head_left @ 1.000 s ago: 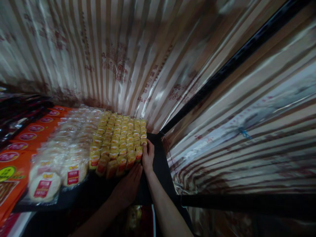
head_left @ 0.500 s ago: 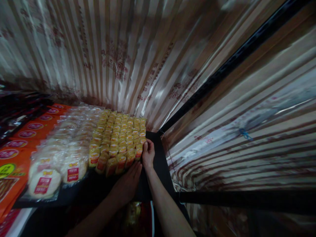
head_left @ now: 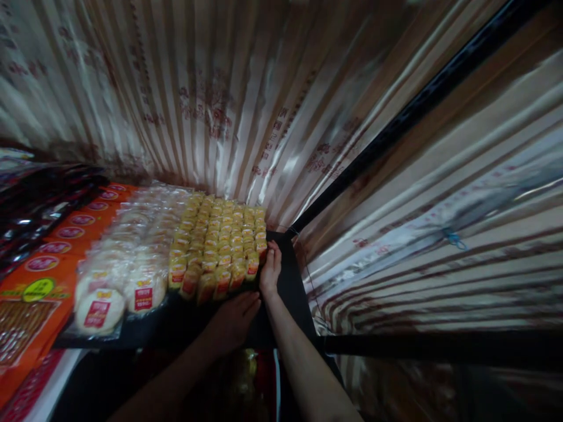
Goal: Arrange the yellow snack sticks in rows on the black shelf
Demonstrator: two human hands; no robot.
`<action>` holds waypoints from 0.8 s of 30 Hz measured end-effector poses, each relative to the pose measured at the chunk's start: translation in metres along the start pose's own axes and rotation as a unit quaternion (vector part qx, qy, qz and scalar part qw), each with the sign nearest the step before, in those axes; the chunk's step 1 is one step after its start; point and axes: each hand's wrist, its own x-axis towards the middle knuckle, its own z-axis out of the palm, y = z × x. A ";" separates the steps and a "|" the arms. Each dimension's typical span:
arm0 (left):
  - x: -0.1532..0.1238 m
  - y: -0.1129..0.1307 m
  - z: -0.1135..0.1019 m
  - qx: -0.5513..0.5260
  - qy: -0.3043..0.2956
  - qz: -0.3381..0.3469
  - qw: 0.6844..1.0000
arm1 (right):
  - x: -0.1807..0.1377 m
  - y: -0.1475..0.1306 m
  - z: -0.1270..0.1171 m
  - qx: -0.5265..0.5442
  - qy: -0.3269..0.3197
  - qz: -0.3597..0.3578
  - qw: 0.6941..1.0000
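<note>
Rows of small yellow-wrapped snack packets [head_left: 224,240] stand packed together on a black shelf [head_left: 288,281]. My right hand [head_left: 270,272] is upright at the right end of these rows, fingers stretched along the side of the last column. It seems to touch the packets there. In front of the front row lies my left hand [head_left: 235,319], low and in shadow, its fingers extended toward my right wrist. I see nothing held in either hand. The left palm is hidden.
Clear-wrapped round white crackers [head_left: 99,313] are lined up left of the packets, followed by orange snack bags [head_left: 41,264] and dark shiny packages [head_left: 48,199]. Striped plastic sheeting [head_left: 211,105] hangs behind. A black post [head_left: 396,129] slants up at the right.
The view has turned slightly left, so the shelf sits further right. My right fingers have straightened and moved back along the packets' side. My left hand stays near the front row.
</note>
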 end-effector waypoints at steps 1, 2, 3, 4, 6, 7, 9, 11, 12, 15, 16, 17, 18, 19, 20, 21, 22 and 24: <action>-0.002 0.000 0.000 0.006 0.013 0.004 1.000 | 0.002 0.000 0.000 0.012 0.000 0.002 1.000; -0.003 -0.001 0.001 0.013 0.026 0.004 1.000 | 0.004 0.000 -0.001 0.022 0.002 0.003 1.000; -0.004 -0.001 0.001 0.019 0.038 0.002 0.999 | 0.007 -0.003 -0.003 0.026 0.005 0.000 1.000; -0.005 -0.001 0.000 0.023 0.051 -0.002 0.998 | 0.009 -0.006 -0.005 0.027 0.013 -0.008 1.000; -0.005 -0.002 -0.002 0.031 0.079 -0.013 0.996 | 0.011 -0.018 -0.013 0.025 0.027 -0.028 0.999; -0.005 -0.002 -0.003 0.034 0.096 -0.020 0.995 | 0.008 -0.025 -0.018 0.025 0.028 -0.033 0.999; -0.003 -0.001 -0.007 0.040 0.125 -0.033 0.991 | -0.005 -0.039 -0.031 0.031 0.012 -0.027 0.999; -0.003 0.001 -0.011 0.047 0.140 -0.049 0.988 | -0.030 -0.051 -0.046 0.012 -0.023 -0.031 0.999; -0.005 0.003 -0.013 0.052 0.145 -0.060 0.986 | -0.045 -0.054 -0.053 -0.015 -0.052 -0.050 0.997; -0.018 0.012 -0.018 0.088 0.162 -0.127 0.975 | -0.089 -0.055 -0.071 -0.088 -0.164 -0.130 0.974; -0.025 0.015 -0.020 0.106 0.170 -0.157 0.967 | -0.100 -0.054 -0.074 -0.110 -0.190 -0.148 0.964; -0.033 0.018 -0.022 0.125 0.180 -0.187 0.958 | -0.108 -0.051 -0.075 -0.131 -0.210 -0.167 0.955; -0.040 0.021 -0.025 0.142 0.189 -0.212 0.948 | -0.114 -0.049 -0.075 -0.149 -0.225 -0.181 0.946; -0.048 0.023 -0.028 0.155 0.195 -0.229 0.941 | -0.117 -0.048 -0.074 -0.167 -0.237 -0.193 0.938; -0.055 0.024 -0.031 0.165 0.198 -0.240 0.936 | -0.118 -0.047 -0.072 -0.181 -0.246 -0.203 0.930; -0.060 0.024 -0.034 0.170 0.196 -0.243 0.935 | -0.118 -0.047 -0.069 -0.193 -0.255 -0.211 0.924; -0.064 0.022 -0.037 0.175 0.191 -0.242 0.935 | -0.117 -0.048 -0.066 -0.204 -0.264 -0.218 0.917; -0.069 0.016 -0.040 0.182 0.177 -0.231 0.939 | -0.116 -0.050 -0.060 -0.222 -0.284 -0.231 0.904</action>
